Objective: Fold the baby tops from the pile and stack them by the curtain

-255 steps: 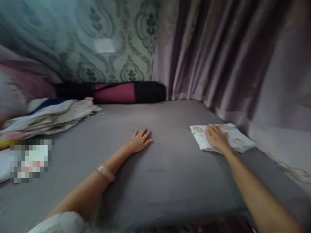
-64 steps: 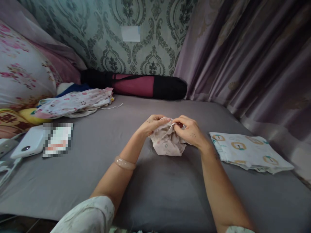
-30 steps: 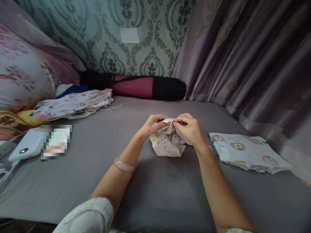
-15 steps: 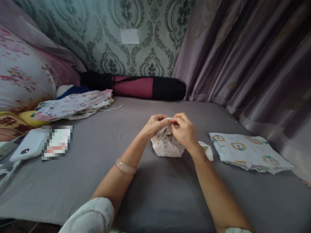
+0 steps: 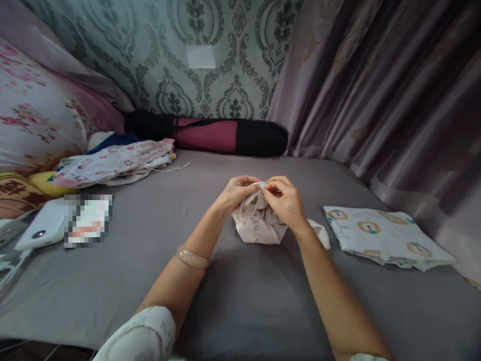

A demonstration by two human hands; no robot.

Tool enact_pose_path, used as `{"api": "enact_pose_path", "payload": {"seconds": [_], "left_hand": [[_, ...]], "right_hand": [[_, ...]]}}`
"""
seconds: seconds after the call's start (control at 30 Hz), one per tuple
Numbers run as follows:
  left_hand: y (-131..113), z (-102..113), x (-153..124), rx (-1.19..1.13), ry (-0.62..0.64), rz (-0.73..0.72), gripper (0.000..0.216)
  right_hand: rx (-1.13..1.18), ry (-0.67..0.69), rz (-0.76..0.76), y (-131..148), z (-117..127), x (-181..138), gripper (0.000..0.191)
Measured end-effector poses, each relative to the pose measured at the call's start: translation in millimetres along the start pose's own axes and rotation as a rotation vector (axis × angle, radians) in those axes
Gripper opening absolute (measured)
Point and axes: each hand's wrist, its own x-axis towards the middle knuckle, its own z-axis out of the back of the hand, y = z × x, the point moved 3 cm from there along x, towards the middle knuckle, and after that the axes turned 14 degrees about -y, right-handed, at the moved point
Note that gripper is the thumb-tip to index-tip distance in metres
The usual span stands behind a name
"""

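A small pale pink patterned cloth piece (image 5: 259,228), which looks like a baby's garment, hangs bunched between my hands, its lower part resting at the bed sheet. My left hand (image 5: 240,193) pinches its upper edge between thumb and fingers. Close beside it, my right hand (image 5: 286,200) is closed on the same edge, thumb and forefinger pressed on a white bit of the fabric. Both hands nearly touch at the fingertips. A white cloth end (image 5: 320,233) shows past my right wrist; whether it joins the garment is hidden.
On the right lies a folded white cloth with animal prints (image 5: 383,235). Left are a pile of clothes (image 5: 120,160), a white device (image 5: 47,223), a blurred-out item (image 5: 88,220) and a floral pillow (image 5: 37,110). A black and maroon long bag (image 5: 206,135) lies along the wall.
My fingertips have parted slightly along the garment's edge, with more white fabric showing between them. The right hand has turned a little; the garment stays in place.
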Motion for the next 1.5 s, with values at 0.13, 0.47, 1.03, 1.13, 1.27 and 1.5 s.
{"api": "enact_pose_path", "payload": {"seconds": [0.13,0.47,1.03,1.13,1.27,1.5], "left_hand": [[0.4,-1.2,-0.1,0.010,0.072,-0.106,0.038],[-3.1,-8.2,-5.2,0.482,0.087,-0.638,0.016],[2.9,3.2,2.8,0.165,0.094,-0.253,0.034],[0.2,5.8,2.0,0.242,0.133,-0.292,0.028],[-3.5,6.8,1.2,0.337,0.163,-0.383,0.021],[-0.3,7.2,3.9,0.475,0.113,-0.465,0.021]], "right_hand": [[0.087,-0.036,-0.233,-7.0,0.0,0.3,0.014],[0.314,-0.028,-0.853,-20.5,0.9,-4.0,0.024],[-0.089,0.177,-0.130,-21.5,19.4,8.7,0.019],[-0.106,0.143,-0.093,-25.3,22.8,11.1,0.017],[-0.079,0.139,-0.136,-29.9,24.1,11.8,0.016],[-0.142,0.212,-0.087,-18.4,22.6,9.8,0.018]]}}
